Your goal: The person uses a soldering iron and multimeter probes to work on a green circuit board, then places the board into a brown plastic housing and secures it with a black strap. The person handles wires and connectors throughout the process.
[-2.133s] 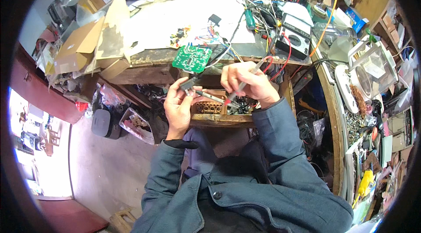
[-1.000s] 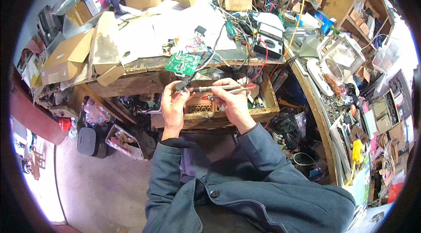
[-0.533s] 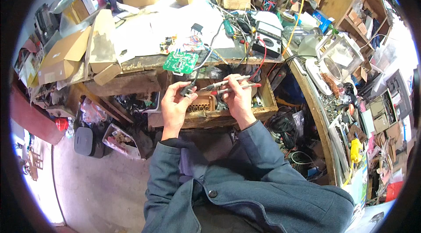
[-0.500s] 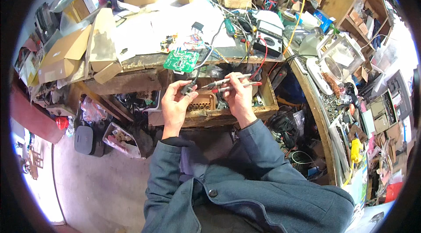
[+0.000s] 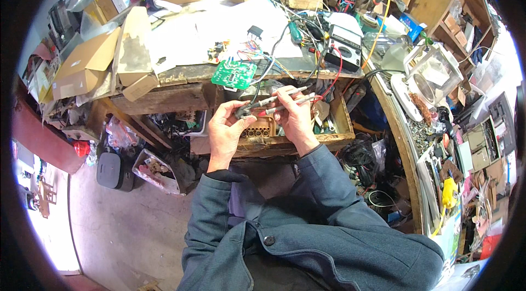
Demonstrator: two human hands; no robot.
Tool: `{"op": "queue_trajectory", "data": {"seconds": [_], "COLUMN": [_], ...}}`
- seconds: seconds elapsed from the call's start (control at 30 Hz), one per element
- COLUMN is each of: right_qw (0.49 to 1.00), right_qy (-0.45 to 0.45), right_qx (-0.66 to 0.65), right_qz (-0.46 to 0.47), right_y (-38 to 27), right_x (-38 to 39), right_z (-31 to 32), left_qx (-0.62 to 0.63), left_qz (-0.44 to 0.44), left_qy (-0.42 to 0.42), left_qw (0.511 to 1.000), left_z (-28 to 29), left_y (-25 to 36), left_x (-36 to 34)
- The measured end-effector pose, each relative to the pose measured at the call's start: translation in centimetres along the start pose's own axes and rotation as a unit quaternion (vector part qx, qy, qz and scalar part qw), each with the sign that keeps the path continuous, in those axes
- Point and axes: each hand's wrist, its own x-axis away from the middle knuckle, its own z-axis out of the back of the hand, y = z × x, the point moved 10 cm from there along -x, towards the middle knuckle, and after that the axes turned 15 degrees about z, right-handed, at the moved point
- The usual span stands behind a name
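My left hand [image 5: 223, 132] pinches a black plug [image 5: 242, 112] on a dark cable between thumb and fingers. My right hand [image 5: 297, 121] grips two multimeter probes [image 5: 274, 110] side by side, one with a red end, their tips pointing left at the plug. Whether the tips touch it, I cannot tell. Both hands are over an open wooden drawer [image 5: 334, 137] holding a brown block with holes [image 5: 256, 131] and small parts. Just beyond, a green circuit board [image 5: 233, 73] with wires rests at the bench edge, and an analogue multimeter [image 5: 342, 44] with red lead sits at the right.
Cardboard boxes [image 5: 87, 61] and white sheets [image 5: 181, 33] cover the bench's left and back. A cluttered side bench [image 5: 397, 116] with wooden edge runs along my right. Below at left are a dark case [image 5: 114, 170] and a box of scrap [image 5: 155, 173].
Since two seconds ago my right hand has lowered and now grips the probes horizontally. In the last half second the probe tips have moved left, closer to the plug in my left hand.
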Motion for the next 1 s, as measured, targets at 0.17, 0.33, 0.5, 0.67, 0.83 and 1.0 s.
{"op": "queue_trajectory", "data": {"seconds": [0.17, 0.33, 0.5, 0.67, 0.83, 1.0], "right_qw": [1.000, 0.999, 0.998, 0.997, 0.997, 0.999], "right_qy": [-0.002, -0.007, 0.003, -0.001, -0.011, -0.016], "right_qx": [-0.019, -0.039, -0.055, -0.078, -0.078, -0.030], "right_qz": [-0.009, -0.019, -0.012, -0.013, -0.010, 0.002], "right_y": [-0.1, 0.3, 0.5, 1.0, 0.8, -0.2], "right_x": [-0.3, -0.4, -0.7, -0.7, -0.6, -1.0], "right_z": [-0.1, -0.4, -0.2, -0.1, -0.1, 0.6], "left_qx": [0.027, 0.039, 0.027, 0.050, 0.042, -0.016], "left_qz": [0.005, 0.000, -0.003, -0.006, -0.001, -0.015], "left_qy": [-0.018, -0.019, -0.017, -0.025, -0.020, -0.014], "left_qw": [0.999, 0.999, 0.999, 0.998, 0.999, 1.000], "left_z": [-0.4, -0.1, -0.2, -0.2, -0.3, -0.6], "left_y": [-0.1, -0.4, -0.7, -0.6, -0.9, -0.4], "left_x": [0.0, 0.0, -0.2, -0.2, 0.0, 0.3]}}
